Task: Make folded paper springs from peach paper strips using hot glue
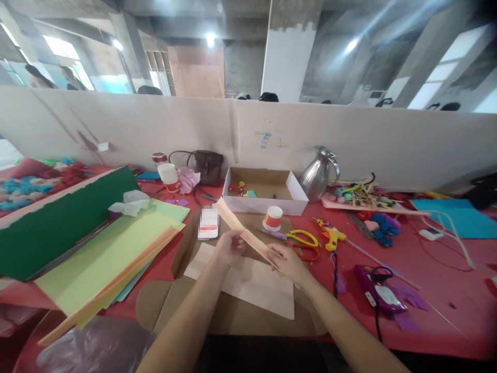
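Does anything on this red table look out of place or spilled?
Nothing looks spilled. A crumpled, thin white sheet lies by the far end of the flat yellow-green paper sheets, odd beside their flatness. A dark brown handbag near the white partition seems a stray personal item.

Long, narrow peach paper strip [252, 239], held up at centre, slanting, far end leftward

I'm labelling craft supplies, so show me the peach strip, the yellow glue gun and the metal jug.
Peach strip [254, 241]: head view, middle of its length.
Yellow glue gun [333, 240]: head view, its yellow body.
Metal jug [313, 179]: head view, its rounded side.
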The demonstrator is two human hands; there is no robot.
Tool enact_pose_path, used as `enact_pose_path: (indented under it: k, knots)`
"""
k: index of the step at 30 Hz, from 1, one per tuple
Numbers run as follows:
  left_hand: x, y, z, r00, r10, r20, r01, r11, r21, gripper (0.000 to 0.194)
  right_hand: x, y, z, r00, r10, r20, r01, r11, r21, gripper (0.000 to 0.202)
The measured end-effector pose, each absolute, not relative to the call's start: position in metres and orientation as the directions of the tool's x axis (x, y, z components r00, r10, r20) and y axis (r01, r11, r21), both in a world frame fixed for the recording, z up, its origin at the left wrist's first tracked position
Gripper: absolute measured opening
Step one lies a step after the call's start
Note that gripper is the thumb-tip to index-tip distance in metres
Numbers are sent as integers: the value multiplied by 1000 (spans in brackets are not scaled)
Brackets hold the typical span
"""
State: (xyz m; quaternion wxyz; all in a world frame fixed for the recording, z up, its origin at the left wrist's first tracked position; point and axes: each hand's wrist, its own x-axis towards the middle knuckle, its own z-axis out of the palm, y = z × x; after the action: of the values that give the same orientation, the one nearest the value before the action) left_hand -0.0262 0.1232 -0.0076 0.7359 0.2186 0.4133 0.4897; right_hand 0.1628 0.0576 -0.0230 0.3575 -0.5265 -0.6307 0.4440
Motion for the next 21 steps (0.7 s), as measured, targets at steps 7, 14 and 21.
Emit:
enact_pose_path:
  k: [7,14,21]
  knots:
    - [-23,124,-14,90,923,-373,-532,362,766,23,164,47,-7,-207,972,-112,325,-40,-945,34]
    - [-34,136,7,-4,896,-444,-518,378,768,22,166,31,5,-227,956,-187,163,-152,-975,37]
    - [-65,161,29,-91,881,-465,-487,368,792,6,180,15,-4,-234,955,-183,151,-150,-977,37]
